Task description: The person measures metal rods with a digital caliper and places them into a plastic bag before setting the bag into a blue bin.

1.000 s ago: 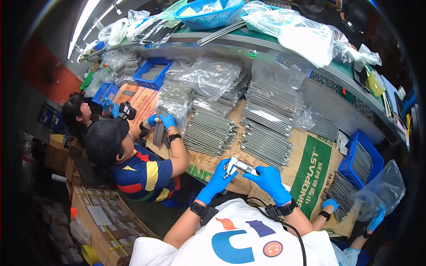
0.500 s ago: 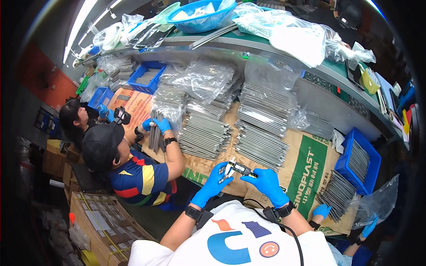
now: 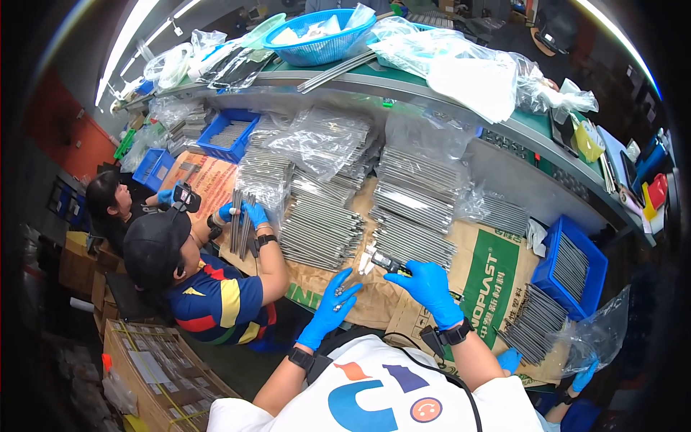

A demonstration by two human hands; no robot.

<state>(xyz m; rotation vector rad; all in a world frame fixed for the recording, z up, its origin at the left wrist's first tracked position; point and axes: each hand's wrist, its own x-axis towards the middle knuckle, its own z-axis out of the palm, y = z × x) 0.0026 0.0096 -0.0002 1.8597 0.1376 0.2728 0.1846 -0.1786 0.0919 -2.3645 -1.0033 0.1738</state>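
In my blue-gloved right hand (image 3: 430, 289) is a digital caliper (image 3: 389, 262), its pale jaws pointing left over the brown paper. My left hand (image 3: 325, 311), also blue-gloved, is lower and to the left, apart from the caliper. Small shiny metal pieces (image 3: 337, 307) show between its partly curled fingers; their exact kind is too small to make out. Just beyond the caliper lies a stack of metal rods (image 3: 414, 237). Another stack of rods (image 3: 320, 234) lies beyond my left hand.
Left, a co-worker in a black cap (image 3: 157, 241) holds several rods (image 3: 242, 223). At right, a blue bin (image 3: 596, 277) of rods stands beside loose rods (image 3: 534, 324), near another person's gloved hands (image 3: 509, 360). A raised shelf (image 3: 403, 85) with a blue basket (image 3: 320, 49) spans the back.
My hands have separated: the left has moved down and left with the metal pieces, and the caliper in my right hand is now clear of them. The whole view has shifted slightly.
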